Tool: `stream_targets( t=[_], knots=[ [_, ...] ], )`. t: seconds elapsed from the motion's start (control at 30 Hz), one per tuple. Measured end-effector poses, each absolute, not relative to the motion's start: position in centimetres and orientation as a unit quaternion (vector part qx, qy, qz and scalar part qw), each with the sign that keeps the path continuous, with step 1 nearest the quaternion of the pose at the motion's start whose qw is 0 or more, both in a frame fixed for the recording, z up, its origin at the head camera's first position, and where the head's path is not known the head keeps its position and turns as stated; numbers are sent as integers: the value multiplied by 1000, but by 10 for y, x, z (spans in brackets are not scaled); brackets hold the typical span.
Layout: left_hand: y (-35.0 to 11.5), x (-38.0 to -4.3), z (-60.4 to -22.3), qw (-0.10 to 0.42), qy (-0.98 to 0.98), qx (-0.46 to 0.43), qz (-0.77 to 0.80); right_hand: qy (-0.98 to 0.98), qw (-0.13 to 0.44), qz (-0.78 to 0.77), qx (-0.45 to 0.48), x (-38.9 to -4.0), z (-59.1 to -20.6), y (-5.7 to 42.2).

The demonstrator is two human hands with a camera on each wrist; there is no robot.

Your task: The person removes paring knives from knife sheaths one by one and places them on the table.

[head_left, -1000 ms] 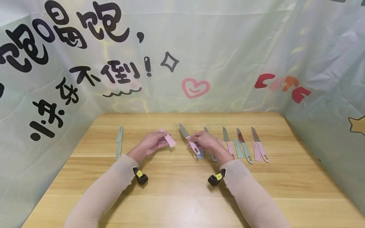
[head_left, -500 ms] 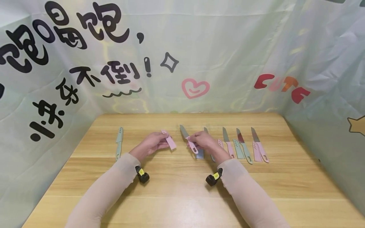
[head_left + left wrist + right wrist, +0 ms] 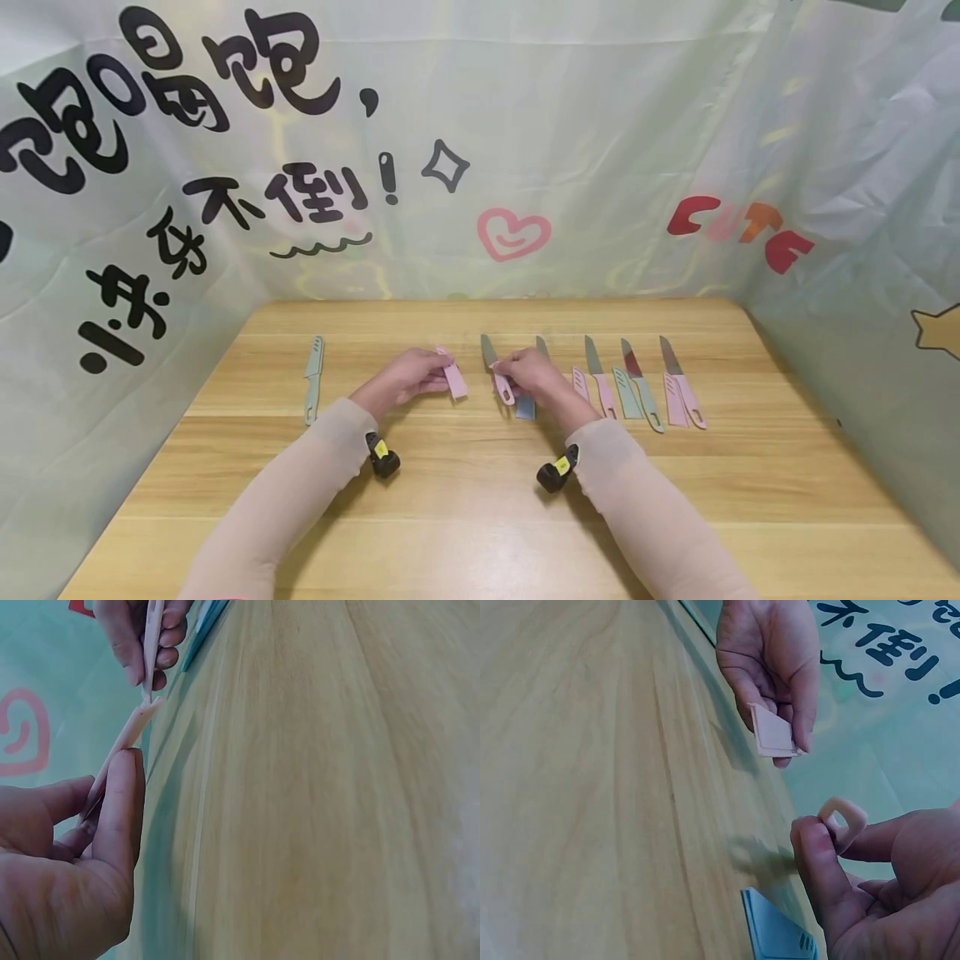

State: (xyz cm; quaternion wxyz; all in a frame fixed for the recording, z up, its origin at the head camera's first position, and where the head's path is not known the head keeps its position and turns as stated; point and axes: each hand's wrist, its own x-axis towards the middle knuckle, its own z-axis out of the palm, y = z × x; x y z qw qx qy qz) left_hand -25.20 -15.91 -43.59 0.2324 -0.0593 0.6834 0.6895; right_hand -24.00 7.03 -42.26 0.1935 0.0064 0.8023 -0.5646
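A pink knife sheath [image 3: 454,380] is pinched in my left hand [image 3: 411,377], above the middle of the table. To its right, my right hand [image 3: 531,372] grips a small knife [image 3: 504,388] by its pink handle, with the grey blade pointing away from me. In the head view sheath and blade are apart. From the right wrist, the sheath [image 3: 774,733] shows its wide end, and the knife's looped handle end [image 3: 845,823] sticks out between thumb and finger. The left wrist view has the handle [image 3: 152,645] just above the sheath [image 3: 124,739]; the blade is hidden there.
A blue sheath [image 3: 526,407] lies just below my right hand, beside a partly covered knife [image 3: 542,343]. Further right lie a pink knife [image 3: 604,392], a green knife [image 3: 649,403] and another pink knife [image 3: 692,400], with sheaths alongside. A sheathed green knife [image 3: 312,382] lies far left.
My left hand has moved slightly right with the sheath, which has turned more upright. The knife in my right hand has swung straighter and come a little lower.
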Motion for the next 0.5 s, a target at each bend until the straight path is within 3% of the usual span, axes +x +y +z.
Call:
stream_targets(
  t=[0.5],
  knots=[
    [-146, -259, -439, 244, 725, -39, 643, 863, 134, -487, 11, -235, -422, 66]
  ],
)
